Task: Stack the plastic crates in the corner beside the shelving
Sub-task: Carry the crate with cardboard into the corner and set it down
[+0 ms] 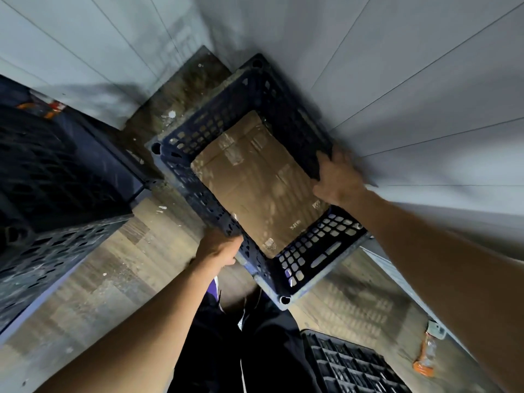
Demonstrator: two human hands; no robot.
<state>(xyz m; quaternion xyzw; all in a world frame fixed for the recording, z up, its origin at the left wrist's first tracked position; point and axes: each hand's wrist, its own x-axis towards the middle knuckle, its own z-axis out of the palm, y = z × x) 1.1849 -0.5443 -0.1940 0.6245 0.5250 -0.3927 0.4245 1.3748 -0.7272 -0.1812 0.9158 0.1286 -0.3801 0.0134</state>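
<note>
A dark blue plastic crate (195, 143) with perforated walls sits in the corner against the white wall, a flattened piece of cardboard (255, 180) lying on its bottom. It appears to rest on another crate, whose grey rim shows just beneath it. My left hand (218, 248) grips the rim of the crate's near-left long side. My right hand (338, 177) grips the rim of the right side, close to the wall. The picture is blurred by motion.
More dark blue crates (48, 211) stand stacked at the left. A black crate (348, 364) lies on the wooden floor at bottom right. An orange-capped bottle (425, 355) lies by the right wall. White panelled walls (397, 80) close the corner.
</note>
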